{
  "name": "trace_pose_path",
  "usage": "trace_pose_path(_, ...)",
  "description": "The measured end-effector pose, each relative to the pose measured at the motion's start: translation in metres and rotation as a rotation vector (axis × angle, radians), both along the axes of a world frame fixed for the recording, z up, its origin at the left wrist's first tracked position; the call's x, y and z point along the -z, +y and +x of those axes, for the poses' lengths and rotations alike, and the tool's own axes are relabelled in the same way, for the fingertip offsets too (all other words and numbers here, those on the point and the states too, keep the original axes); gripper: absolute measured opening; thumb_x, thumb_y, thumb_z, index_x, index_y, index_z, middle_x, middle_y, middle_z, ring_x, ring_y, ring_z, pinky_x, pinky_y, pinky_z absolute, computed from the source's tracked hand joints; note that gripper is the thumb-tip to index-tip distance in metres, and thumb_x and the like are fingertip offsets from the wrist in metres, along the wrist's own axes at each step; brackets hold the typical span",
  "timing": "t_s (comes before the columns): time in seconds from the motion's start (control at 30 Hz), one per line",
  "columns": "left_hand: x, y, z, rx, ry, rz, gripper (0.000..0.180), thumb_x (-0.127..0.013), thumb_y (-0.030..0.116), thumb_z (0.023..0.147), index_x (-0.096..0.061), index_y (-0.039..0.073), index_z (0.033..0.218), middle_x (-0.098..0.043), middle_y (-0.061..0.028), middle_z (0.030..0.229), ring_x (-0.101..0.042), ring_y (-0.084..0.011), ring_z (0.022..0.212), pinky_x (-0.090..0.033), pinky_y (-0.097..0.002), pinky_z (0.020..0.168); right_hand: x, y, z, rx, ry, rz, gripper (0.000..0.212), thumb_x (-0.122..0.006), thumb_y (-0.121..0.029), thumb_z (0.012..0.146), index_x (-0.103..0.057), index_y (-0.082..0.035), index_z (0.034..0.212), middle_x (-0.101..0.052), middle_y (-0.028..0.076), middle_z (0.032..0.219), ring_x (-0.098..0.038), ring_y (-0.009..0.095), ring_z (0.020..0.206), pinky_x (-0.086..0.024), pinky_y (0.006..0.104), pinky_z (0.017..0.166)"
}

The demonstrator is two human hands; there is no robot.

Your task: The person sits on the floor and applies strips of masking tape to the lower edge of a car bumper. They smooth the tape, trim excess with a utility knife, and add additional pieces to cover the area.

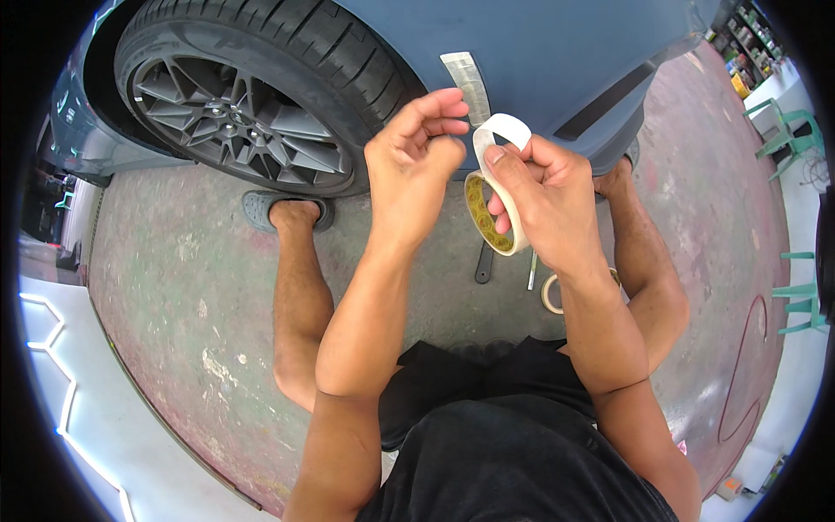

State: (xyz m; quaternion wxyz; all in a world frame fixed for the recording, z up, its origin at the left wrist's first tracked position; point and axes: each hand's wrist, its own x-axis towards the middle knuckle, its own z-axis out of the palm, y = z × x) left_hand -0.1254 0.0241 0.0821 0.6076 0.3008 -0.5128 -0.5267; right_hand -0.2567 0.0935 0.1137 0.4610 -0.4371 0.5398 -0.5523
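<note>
My right hand grips a roll of cream masking tape with a yellow patterned inner core. A loose length of tape curls up from the roll in a loop, with my right thumb pressed on it. My left hand is raised beside it, fingers bent and apart from the thumb, with nothing visible in them. Just beyond my left fingertips, a whitish strip of tape is stuck in a slight curve on the blue car body panel.
The car wheel stands at the left. Between my legs on the concrete floor lie a dark-handled tool, a slim light-coloured tool and another tape roll, partly behind my right forearm. Green plastic chairs are at the far right.
</note>
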Motion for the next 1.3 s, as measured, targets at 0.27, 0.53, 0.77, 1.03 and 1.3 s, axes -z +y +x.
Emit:
trace_pose_path(0.27, 0.005, 0.003, 0.003, 0.088, -0.101, -0.032, 0.019, -0.078, 0.005, 0.091, -0.077, -0.004, 0.107, -0.074, -0.0059, 0.091, -0.067, -0.0108, 0.083, -0.050, -0.0254, 0.073, 0.006, -0.002, -0.004, -0.001, 0.039, 0.014, 0.023, -0.069, -0.016, 0.100, -0.069, 0.003, 0.089, -0.067, 0.007, 0.065, -0.060, 0.008, 0.052, -0.045, 0.0247, 0.046)
trace_pose_path(0.53, -0.002, -0.007, -0.005, 0.058, 0.080, 0.205, 0.012, -0.074, 0.006, 0.093, -0.077, -0.005, 0.096, -0.071, -0.0044, 0.080, -0.060, -0.0079, 0.072, -0.047, -0.0252, 0.067, 0.007, 0.000, -0.001, -0.021, 0.062, 0.030, 0.022, -0.069, -0.015, 0.100, -0.070, 0.004, 0.091, -0.067, 0.007, 0.066, -0.060, 0.008, 0.052, -0.045, 0.0248, 0.046)
trace_pose_path(0.77, -0.003, -0.015, -0.010, 0.055, 0.122, 0.293, 0.018, -0.069, 0.014, 0.096, -0.074, -0.002, 0.091, -0.066, -0.0036, 0.077, -0.058, -0.0093, 0.069, -0.041, -0.0255, 0.062, 0.003, -0.002, 0.001, -0.017, 0.025, 0.008, 0.021, -0.069, -0.015, 0.101, -0.069, 0.004, 0.091, -0.067, 0.007, 0.065, -0.059, 0.008, 0.051, -0.044, 0.0249, 0.046)
trace_pose_path(1.03, -0.017, -0.023, -0.012, 0.039, 0.049, 0.300, 0.021, -0.068, 0.018, 0.096, -0.072, -0.001, 0.089, -0.066, -0.0052, 0.079, -0.058, -0.0110, 0.067, -0.045, -0.0265, 0.063, -0.002, -0.007, 0.001, -0.028, 0.025, -0.050, 0.023, -0.070, -0.021, 0.103, -0.071, 0.000, 0.091, -0.067, 0.004, 0.064, -0.059, 0.007, 0.048, -0.043, 0.0222, 0.044)
trace_pose_path(1.3, -0.028, -0.028, -0.013, 0.007, 0.020, 0.318, 0.021, -0.065, 0.018, 0.095, -0.071, -0.002, 0.090, -0.066, -0.0055, 0.080, -0.056, -0.0102, 0.066, -0.042, -0.0254, 0.060, -0.014, -0.010, 0.001, -0.047, 0.012, -0.063, 0.026, -0.070, -0.024, 0.102, -0.071, 0.000, 0.091, -0.065, 0.004, 0.063, -0.058, 0.008, 0.047, -0.043, 0.0218, 0.045)
